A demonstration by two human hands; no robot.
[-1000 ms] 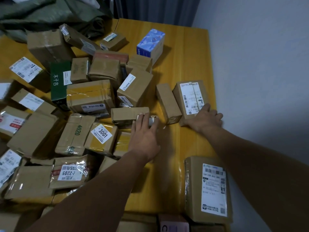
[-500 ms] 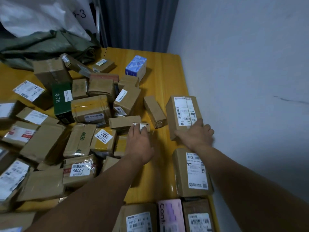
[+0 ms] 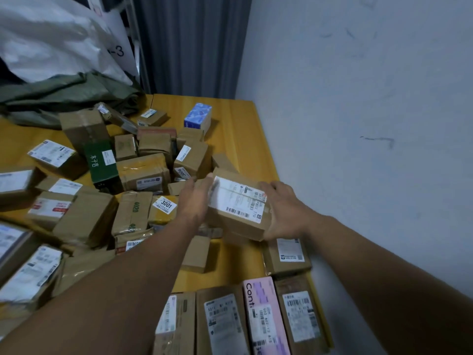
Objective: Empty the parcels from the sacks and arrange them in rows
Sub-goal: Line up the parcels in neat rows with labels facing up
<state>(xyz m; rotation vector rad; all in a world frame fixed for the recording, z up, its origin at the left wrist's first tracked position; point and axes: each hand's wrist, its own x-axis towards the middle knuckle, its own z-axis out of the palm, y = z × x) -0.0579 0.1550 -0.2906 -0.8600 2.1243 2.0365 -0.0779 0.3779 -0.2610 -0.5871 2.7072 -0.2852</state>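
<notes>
A brown cardboard parcel with a white shipping label (image 3: 238,203) is tilted and raised above the yellow table (image 3: 240,129). My left hand (image 3: 195,201) grips its left side and my right hand (image 3: 284,211) grips its right end, fingers curled over the edge. A row of parcels lies along the near edge: brown parcels (image 3: 222,324), a pink box (image 3: 263,316) and another brown parcel (image 3: 299,316). One more labelled parcel (image 3: 286,254) lies by the wall, under my right wrist. A loose pile of several parcels (image 3: 143,175) covers the left half of the table.
A green sack (image 3: 64,96) and a white sack (image 3: 51,47) lie crumpled at the back left. A blue box (image 3: 198,119) and a green box (image 3: 101,162) sit in the pile. A grey wall borders the table's right edge; bare tabletop shows at the far right.
My right hand pulled the labelled parcel toward me. My left hand left the small box in the pile and took the parcel's left side, and the parcel now sits raised between both hands.
</notes>
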